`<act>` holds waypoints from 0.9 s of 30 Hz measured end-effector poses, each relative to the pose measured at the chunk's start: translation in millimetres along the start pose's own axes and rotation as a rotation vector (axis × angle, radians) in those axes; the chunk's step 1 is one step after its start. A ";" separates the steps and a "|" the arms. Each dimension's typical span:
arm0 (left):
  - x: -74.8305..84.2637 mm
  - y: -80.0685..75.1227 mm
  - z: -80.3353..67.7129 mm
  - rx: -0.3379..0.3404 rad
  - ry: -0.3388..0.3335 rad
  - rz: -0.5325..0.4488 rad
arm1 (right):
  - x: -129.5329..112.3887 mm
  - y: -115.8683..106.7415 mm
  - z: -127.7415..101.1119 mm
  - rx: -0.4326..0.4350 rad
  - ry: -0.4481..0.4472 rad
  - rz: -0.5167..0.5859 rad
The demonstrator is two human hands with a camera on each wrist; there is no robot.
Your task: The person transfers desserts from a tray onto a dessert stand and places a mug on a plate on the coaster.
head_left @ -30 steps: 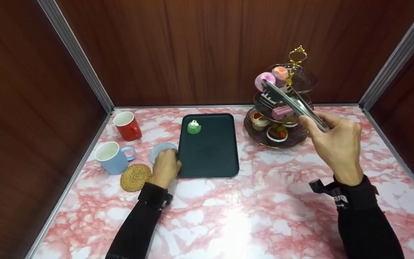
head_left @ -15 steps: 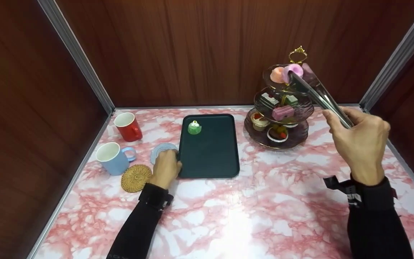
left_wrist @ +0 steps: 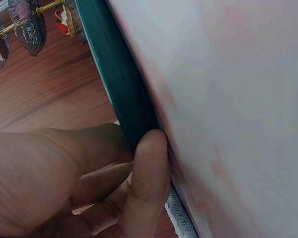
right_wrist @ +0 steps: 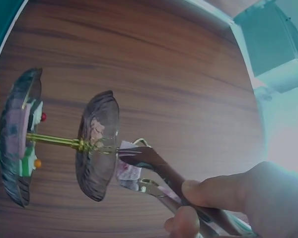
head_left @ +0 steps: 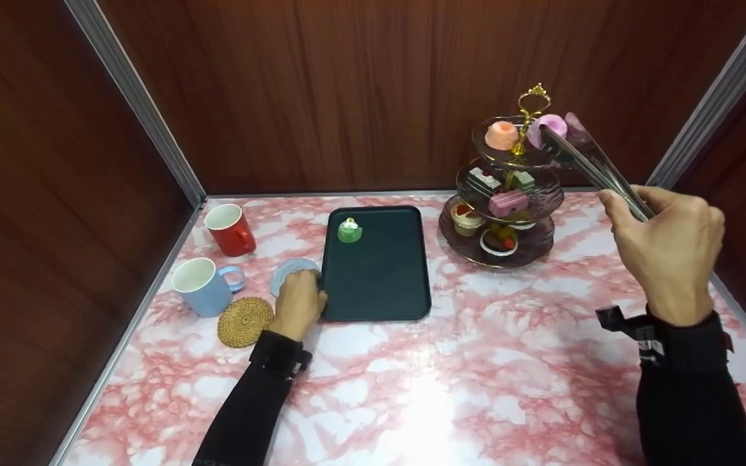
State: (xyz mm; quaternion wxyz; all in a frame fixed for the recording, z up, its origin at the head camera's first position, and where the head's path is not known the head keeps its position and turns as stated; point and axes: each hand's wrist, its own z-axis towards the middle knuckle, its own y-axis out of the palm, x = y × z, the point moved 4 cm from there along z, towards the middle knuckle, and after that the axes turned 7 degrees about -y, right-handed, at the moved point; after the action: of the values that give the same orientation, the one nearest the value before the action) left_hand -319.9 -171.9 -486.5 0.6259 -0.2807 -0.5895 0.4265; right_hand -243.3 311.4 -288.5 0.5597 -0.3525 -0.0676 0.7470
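My left hand (head_left: 298, 304) pinches the near left edge of a dark green tray (head_left: 379, 278) lying on the table. In the left wrist view, the thumb and fingers close around the tray's rim (left_wrist: 116, 69). A small green cake with a white top (head_left: 350, 230) sits in the tray's far left corner. Metal tongs (head_left: 599, 173) are held in my right hand (head_left: 671, 243), pointing up and left. Between their tips is a lilac ring-shaped cake (head_left: 549, 129), at the top tier of a three-tier stand (head_left: 544, 243), right of its gold post. An orange cake (head_left: 501, 136) rests left of that post.
Lower tiers carry a pink cake slice (head_left: 508, 203), a cream tart (head_left: 465, 220) and other sweets. At left stand a red mug (head_left: 234, 234) and a light blue mug (head_left: 208, 291), with a woven coaster (head_left: 243, 321) and a grey-blue coaster (head_left: 292, 266). Wooden panels surround the table.
My right hand has moved right with the tongs, carrying the lilac cake from left of the orange cake to the right side of the top tier. My left hand stays on the tray.
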 end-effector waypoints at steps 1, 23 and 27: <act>-0.1 -0.1 -0.1 0.001 -0.001 0.000 | -0.4 -0.1 1.4 -0.016 0.012 -0.012; -4.6 3.9 3.9 0.007 0.018 -0.005 | -11.7 23.8 36.6 -0.281 0.126 -0.148; -5.9 4.7 4.8 0.002 0.017 -0.016 | -14.9 28.6 37.6 -0.298 0.126 -0.164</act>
State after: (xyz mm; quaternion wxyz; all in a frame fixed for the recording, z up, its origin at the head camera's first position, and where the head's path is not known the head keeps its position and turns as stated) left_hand -325.3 -175.5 -492.8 0.6344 -0.2789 -0.5862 0.4197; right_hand -286.6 298.8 -268.0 0.5634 -0.4707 -0.1709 0.6571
